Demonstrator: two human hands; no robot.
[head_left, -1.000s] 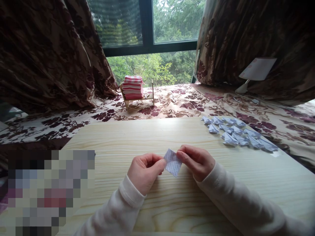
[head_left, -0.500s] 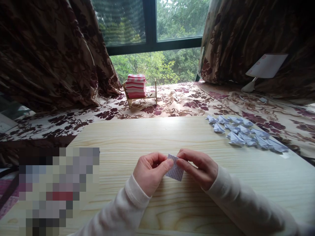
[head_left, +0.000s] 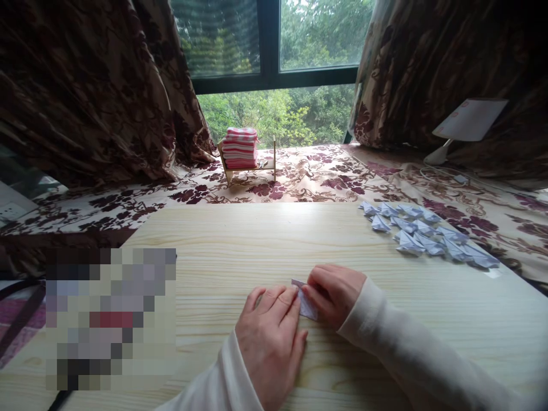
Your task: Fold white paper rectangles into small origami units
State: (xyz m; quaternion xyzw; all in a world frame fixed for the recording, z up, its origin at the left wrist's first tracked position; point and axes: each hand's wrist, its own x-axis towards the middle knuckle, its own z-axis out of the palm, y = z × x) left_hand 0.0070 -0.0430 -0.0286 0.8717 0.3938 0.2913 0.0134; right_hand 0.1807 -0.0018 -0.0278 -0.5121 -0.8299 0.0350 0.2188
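A small piece of folded white paper point(head_left: 309, 307) with faint print lies on the wooden table point(head_left: 205, 257), partly covered by my fingers. My left hand point(head_left: 269, 337) is palm down, its fingers stretched out and the tips pressing the paper's left side. On the paper's right edge rests my right hand point(head_left: 336, 291), fingers curled in and closed at the sheet. Whether its fingertips pinch the paper or only press on it is partly hidden. Several folded white paper pieces point(head_left: 423, 228) lie in rows at the table's far right corner.
A pixelated patch point(head_left: 111, 319) covers something at the table's left. Beyond the table, a small wooden stand point(head_left: 248, 169) holds stacked pink-and-white striped cloths point(head_left: 241, 148) on a floral cover. A white lamp point(head_left: 468, 120) stands at the right by the curtain point(head_left: 406, 74).
The paper has come down onto the table from between both hands' fingertips. My left hand has turned palm down and flattened over it; my right hand's fingers have curled in more.
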